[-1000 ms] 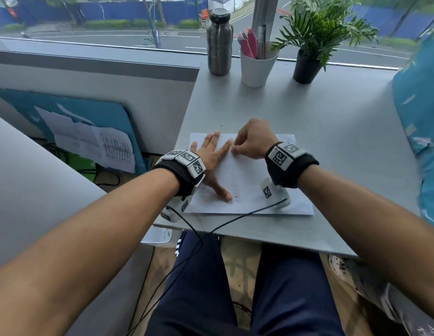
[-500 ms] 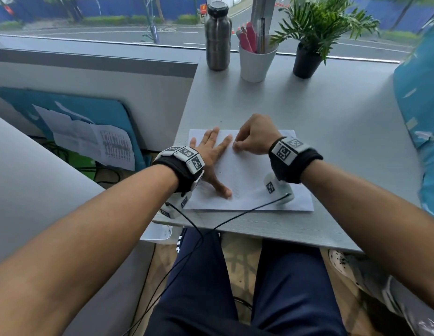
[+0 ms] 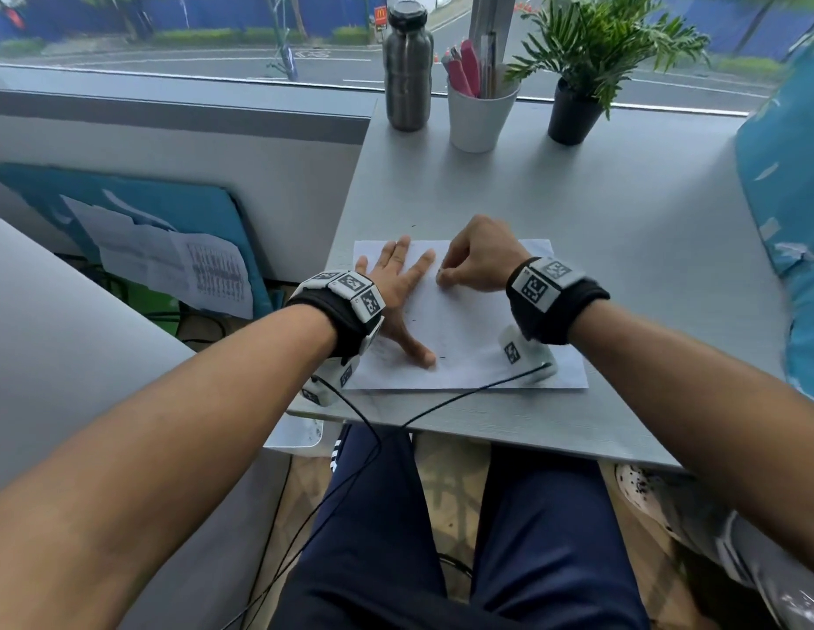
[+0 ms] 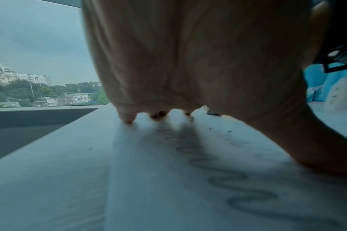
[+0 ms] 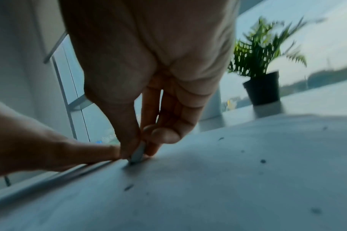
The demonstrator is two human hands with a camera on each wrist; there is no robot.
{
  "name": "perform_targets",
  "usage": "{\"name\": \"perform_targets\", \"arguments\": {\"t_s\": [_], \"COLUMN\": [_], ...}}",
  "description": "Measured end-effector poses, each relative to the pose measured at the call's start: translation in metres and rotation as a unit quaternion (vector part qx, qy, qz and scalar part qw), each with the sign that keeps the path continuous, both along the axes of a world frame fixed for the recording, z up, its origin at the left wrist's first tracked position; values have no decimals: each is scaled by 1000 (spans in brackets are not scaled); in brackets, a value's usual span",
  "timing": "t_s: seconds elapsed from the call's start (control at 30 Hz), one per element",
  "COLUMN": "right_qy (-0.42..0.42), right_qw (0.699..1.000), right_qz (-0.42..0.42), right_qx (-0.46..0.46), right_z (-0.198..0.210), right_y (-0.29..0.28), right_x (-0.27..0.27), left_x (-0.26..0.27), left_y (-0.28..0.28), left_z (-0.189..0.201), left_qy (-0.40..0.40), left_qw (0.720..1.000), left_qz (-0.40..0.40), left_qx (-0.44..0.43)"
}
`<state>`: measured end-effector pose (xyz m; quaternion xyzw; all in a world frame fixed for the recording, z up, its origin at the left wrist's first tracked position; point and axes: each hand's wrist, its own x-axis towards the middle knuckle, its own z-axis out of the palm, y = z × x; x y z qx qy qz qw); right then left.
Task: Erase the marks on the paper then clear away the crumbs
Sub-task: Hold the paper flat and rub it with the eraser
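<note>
A white sheet of paper (image 3: 468,338) lies on the grey desk (image 3: 577,211) near its front edge. My left hand (image 3: 398,284) lies flat on the sheet's left part, fingers spread and straight, holding it down. My right hand (image 3: 475,261) pinches a small pale eraser (image 5: 138,154) between thumb and fingers, its tip pressed on the paper beside my left index fingertip. Faint wavy pencil marks (image 4: 227,179) run across the sheet under my left palm. Dark crumbs (image 5: 263,161) are scattered over the paper.
At the back of the desk stand a steel bottle (image 3: 407,65), a white cup of pens (image 3: 480,109) and a potted plant (image 3: 577,97). A blue cushion (image 3: 786,184) borders the right side. Wrist-camera cables (image 3: 464,395) trail over the front edge.
My right hand with the eraser has shifted slightly toward me along the paper, still next to my left index finger. My left hand stays pressed flat on the sheet.
</note>
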<state>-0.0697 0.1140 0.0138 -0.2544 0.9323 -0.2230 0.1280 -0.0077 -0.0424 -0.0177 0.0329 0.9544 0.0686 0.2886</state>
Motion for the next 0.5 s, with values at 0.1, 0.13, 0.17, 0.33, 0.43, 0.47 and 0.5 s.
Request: {"name": "perform_targets", "arguments": {"t_s": [0.1, 0.13, 0.17, 0.33, 0.43, 0.47, 0.5], "right_qy": [-8, -17, -20, -12, -28, -33, -28], "right_qw": [997, 995, 996, 999, 996, 998, 999], "right_qz": [75, 92, 83, 49, 81, 49, 20], "right_qx": [16, 23, 27, 9, 20, 14, -2], "right_z": [-1, -1, 0, -1, -2, -1, -1], "right_y": [-8, -9, -8, -7, -6, -3, 0], "right_x": [20, 24, 20, 15, 20, 12, 6], "left_x": [0, 0, 0, 0, 0, 0, 0], "left_y": [0, 0, 0, 0, 0, 0, 0], "left_z": [0, 0, 0, -1, -2, -2, -1], "left_qy": [-3, -1, 0, 0, 1, 0, 0], "left_qw": [1000, 1000, 1000, 1000, 1000, 1000, 1000], "left_qz": [1, 0, -2, 1, -2, -3, -2], "left_qx": [-3, -3, -4, -4, -5, -4, -3]}}
